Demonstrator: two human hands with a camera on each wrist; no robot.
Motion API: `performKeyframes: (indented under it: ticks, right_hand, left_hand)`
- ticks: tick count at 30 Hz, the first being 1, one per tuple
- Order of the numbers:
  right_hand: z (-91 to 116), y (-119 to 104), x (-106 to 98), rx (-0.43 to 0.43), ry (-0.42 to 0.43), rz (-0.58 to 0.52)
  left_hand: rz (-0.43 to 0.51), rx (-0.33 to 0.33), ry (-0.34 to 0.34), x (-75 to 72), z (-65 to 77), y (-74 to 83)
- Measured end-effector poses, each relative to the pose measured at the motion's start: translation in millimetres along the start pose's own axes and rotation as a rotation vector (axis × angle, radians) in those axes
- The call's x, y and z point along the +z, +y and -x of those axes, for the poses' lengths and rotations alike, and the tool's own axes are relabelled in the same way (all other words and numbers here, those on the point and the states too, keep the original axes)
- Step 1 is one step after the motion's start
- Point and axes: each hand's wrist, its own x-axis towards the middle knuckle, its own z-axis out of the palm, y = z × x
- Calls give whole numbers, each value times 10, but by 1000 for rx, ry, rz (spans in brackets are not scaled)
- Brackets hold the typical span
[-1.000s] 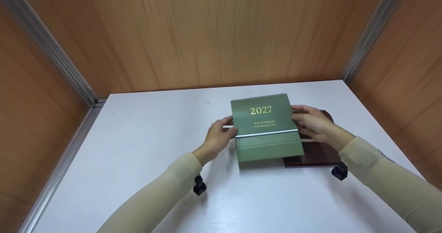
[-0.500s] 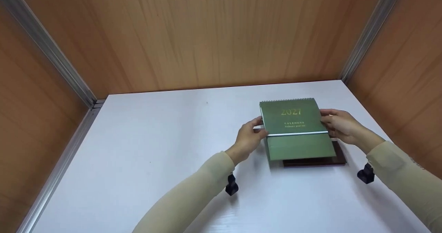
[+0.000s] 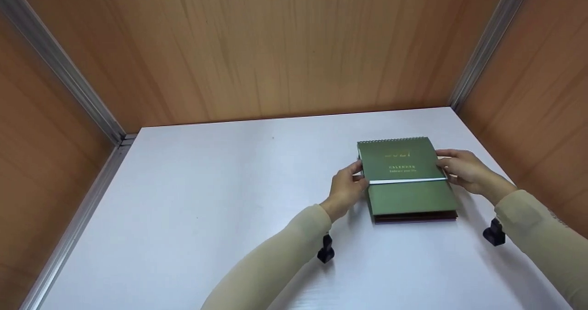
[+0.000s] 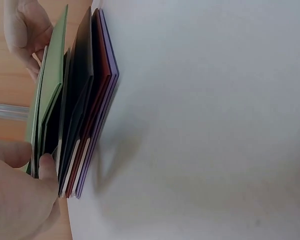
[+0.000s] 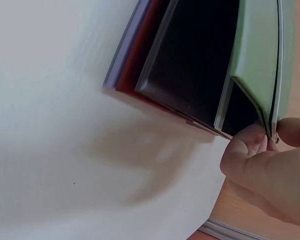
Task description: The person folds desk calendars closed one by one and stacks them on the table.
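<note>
A green 2027 desk calendar (image 3: 411,197) with a white band and a spiral-bound top edge is held between both hands. The left hand (image 3: 345,188) pinches its left edge, while the right hand (image 3: 469,172) pinches the right edge. Under it lies a stack, its front edges (image 3: 415,217) barely showing in the head view. From the wrist views the stack has a purple item (image 5: 124,52) at the bottom, a red one (image 5: 136,55) above it and a dark one (image 5: 190,65) on top. A gap shows between the calendar's near part and the dark cover.
The white tabletop (image 3: 206,200) extends to the left and front of the stack. Wooden panels (image 3: 294,48) enclose the back and both sides, with metal posts (image 3: 487,39) in the corners. A black camera mount hangs under each wrist, such as the left mount (image 3: 326,250).
Both hands have carried the green calendar to the right and down, so it now covers nearly all of the dark stack that was visible beside it. Its grip is unchanged.
</note>
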Motion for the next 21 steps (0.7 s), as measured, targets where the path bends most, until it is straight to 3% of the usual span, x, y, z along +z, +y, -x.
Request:
performKeyframes:
  ticks: [7,21]
  right_hand:
    - [-36,57,-35,-32,32,69]
    - [-83,172,24,-86,98,136]
  left_hand:
    - [-40,1,4,90,-24,-12]
    - [-118,23,-80,100,-25,-22]
